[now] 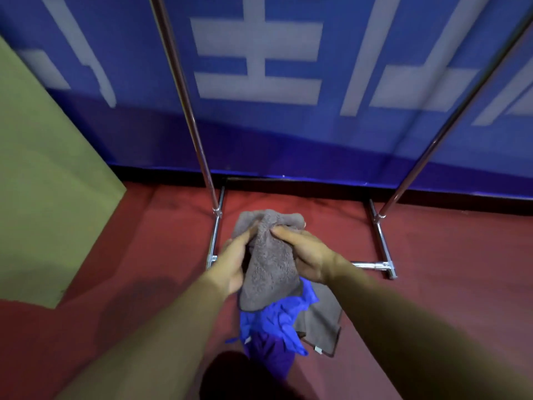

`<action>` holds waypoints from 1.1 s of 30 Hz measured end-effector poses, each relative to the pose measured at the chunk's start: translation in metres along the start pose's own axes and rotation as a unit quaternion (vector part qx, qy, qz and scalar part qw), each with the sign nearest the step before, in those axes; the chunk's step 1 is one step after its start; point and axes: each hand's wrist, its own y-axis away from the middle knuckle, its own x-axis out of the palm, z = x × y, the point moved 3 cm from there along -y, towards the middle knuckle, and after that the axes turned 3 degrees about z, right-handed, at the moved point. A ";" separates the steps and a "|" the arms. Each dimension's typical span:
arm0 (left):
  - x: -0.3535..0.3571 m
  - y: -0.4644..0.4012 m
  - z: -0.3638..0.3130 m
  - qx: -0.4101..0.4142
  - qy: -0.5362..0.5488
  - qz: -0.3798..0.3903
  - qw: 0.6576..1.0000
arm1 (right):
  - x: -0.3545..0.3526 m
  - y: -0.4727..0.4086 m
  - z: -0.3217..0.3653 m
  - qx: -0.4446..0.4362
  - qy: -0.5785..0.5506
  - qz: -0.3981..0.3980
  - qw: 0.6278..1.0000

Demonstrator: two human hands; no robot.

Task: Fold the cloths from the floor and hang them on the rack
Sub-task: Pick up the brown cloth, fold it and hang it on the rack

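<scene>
Up front, a fluffy grey cloth [269, 264], bunched and hanging limp, dark-edged along its hem. Pinched at the top by both hands: left hand [233, 264] and right hand [305, 255], fingers curled into the pile. Below, on the red floor [432, 269], a blue cloth [277, 316] heaped over another grey one [323, 319] (white tag at its corner). Beyond, the chrome rack [380, 241].

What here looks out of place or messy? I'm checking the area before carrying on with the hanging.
Only the pile on the red floor: a blue cloth and another grey cloth lie crumpled together, unfolded. Both hands, left and right, hold a bunched grey cloth. The rack looks upright and undamaged.
</scene>
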 end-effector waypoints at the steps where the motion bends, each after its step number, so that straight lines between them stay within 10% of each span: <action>1: -0.002 0.006 -0.013 0.042 -0.034 -0.036 0.998 | 0.004 0.011 0.013 -0.020 0.004 -0.014 1.000; 9: 0.009 0.106 -0.100 0.260 -0.183 -0.100 0.943 | 0.042 0.103 0.071 -0.162 0.032 -0.107 0.980; 23: -0.030 0.135 -0.080 0.106 0.033 0.021 0.994 | 0.017 0.138 0.064 -0.185 0.041 -0.208 0.960; 33: -0.024 0.122 -0.084 0.208 -0.086 -0.172 0.959 | 0.007 0.134 0.072 -0.194 -0.020 -0.169 0.966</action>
